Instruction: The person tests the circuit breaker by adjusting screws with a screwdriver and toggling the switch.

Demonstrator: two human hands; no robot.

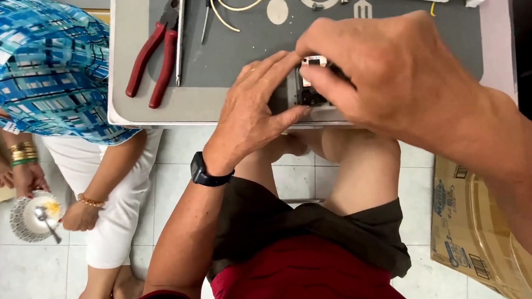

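right at table edge (214,112): both hands (258,116)

Colours on and around the grey desk (133,84)

Red handles are seen on the pliers (153,67); a black and white part (308,79) is shown; a blue, teal and white checked pattern is worn on the neighbour's top (39,65); white floor tiles (15,275) are laid.

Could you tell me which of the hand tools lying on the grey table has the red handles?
The pliers at the table's left side: two red grips, splayed apart. The screwdriver beside them is slim with a blue handle.
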